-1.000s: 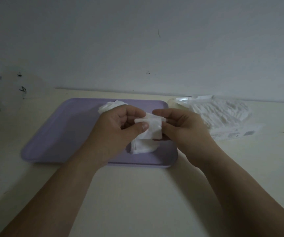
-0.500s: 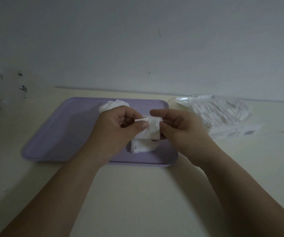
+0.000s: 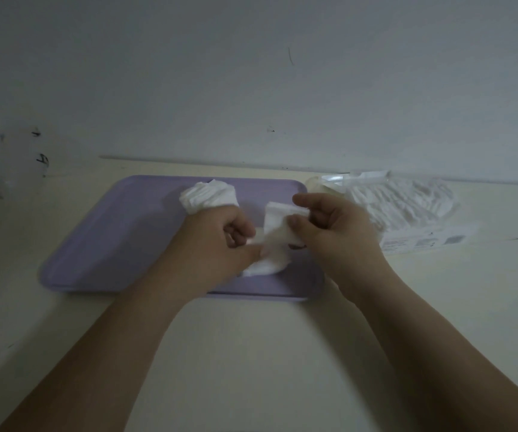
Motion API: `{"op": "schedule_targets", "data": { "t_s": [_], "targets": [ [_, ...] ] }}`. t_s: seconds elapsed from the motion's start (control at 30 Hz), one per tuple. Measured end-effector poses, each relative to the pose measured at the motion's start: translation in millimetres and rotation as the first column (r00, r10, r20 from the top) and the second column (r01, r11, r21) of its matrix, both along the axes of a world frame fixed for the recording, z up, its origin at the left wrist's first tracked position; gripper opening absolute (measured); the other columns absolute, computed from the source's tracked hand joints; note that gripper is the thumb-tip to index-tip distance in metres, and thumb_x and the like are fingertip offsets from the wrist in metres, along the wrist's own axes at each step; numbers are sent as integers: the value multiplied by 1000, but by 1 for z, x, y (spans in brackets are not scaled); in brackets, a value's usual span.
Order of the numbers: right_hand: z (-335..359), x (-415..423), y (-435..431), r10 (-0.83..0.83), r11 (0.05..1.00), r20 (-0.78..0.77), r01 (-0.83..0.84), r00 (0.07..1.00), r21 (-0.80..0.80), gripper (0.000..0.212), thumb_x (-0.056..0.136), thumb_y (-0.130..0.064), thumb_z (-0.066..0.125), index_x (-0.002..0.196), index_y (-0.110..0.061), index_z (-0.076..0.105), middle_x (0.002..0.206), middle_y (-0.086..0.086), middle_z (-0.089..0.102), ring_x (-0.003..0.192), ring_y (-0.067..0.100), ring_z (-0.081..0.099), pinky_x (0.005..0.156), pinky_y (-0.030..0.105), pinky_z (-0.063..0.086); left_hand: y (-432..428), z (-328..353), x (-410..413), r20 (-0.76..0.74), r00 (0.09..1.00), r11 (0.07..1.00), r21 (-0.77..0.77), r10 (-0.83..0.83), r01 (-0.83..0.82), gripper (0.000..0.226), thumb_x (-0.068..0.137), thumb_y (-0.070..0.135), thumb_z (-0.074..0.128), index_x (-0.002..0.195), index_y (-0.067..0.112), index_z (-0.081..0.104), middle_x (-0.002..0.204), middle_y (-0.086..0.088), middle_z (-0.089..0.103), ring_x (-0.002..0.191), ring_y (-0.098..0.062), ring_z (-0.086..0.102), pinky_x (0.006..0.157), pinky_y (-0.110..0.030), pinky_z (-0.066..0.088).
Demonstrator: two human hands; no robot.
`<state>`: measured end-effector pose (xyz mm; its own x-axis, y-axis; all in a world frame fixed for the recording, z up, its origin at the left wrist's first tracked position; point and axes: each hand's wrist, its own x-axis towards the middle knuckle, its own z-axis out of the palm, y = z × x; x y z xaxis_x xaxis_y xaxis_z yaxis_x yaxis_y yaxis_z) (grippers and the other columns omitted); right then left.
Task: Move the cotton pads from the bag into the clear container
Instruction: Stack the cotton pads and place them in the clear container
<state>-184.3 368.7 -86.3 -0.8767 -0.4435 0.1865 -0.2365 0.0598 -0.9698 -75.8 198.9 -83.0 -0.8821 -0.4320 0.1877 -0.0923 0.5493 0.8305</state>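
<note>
Over the purple tray point(image 3: 111, 244), both hands' fingers point(image 3: 295, 227) are pinching one limp, featherlight cotton pad point(image 3: 278, 226) by its edges, bag point(image 3: 407, 213) at two o'clock.

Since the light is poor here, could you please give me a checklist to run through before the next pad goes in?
1. Cotton pad pinched by right hand: ok.
2. Left hand also on pad: ok.
3. Bag within reach, right of purple tray: ok.
4. Clear container located: cannot tell.
5. Pad piles on tray, not in container: not ok.
6. Single pad held: cannot tell.
</note>
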Motion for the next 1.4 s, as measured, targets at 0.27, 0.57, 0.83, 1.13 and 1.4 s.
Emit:
{"op": "schedule_targets", "data": {
  "t_s": [0.27, 0.57, 0.83, 1.13, 1.4],
  "targets": [
    [-5, -10, 3, -109, 994, 71, 110, 992, -16, 29, 96, -5, 70, 125, -9, 72, 99, 7, 80, 85, 18, 78, 68, 24, 61, 1, -1, 4, 149, 988, 991, -126, -32, 51, 28, 76, 28, 91, 87, 29, 65, 72, 13, 53, 54, 3, 49, 55, -12, 38],
    [-5, -11, 5, -108, 989, 119, 119, 987, -90, 27, 95, 0, 70, 121, -5, 72, 98, 8, 80, 83, 18, 77, 69, 28, 61, 3, 2, 6, 179, 978, 994, 17, -107, 105, 21, 80, 15, 87, 86, 23, 68, 61, 15, 59, 53, -2, 50, 53, -18, 40],
    [-4, -11, 5, -72, 986, 200, 100, 977, -132, 30, 95, -1, 73, 124, -6, 70, 100, 11, 80, 93, 26, 79, 74, 36, 66, -1, 17, 6, -68, 995, 935, 344, -70, 89, 14, 87, 9, 80, 81, 19, 73, 66, 5, 61, 56, -6, 51, 52, -18, 40],
    [3, 2, 2, 235, 958, 257, -179, 938, -223, 26, 98, 1, 67, 123, -1, 69, 104, 19, 80, 101, 35, 78, 85, 45, 65, 6, 17, 4, -154, 987, 842, 526, -45, 121, 8, 98, 11, 67, 98, 11, 75, 71, -7, 56, 54, -9, 47, 46, -19, 36],
    [7, 2, 6, 351, 926, 228, -299, 908, -231, 21, 99, 4, 63, 116, 3, 75, 104, 26, 78, 88, 28, 76, 76, 35, 64, 11, 13, 1, -194, 981, 859, 503, 7, 93, 6, 90, 5, 75, 94, 2, 73, 72, 1, 69, 55, -2, 57, 51, -13, 42]
  ]
}}
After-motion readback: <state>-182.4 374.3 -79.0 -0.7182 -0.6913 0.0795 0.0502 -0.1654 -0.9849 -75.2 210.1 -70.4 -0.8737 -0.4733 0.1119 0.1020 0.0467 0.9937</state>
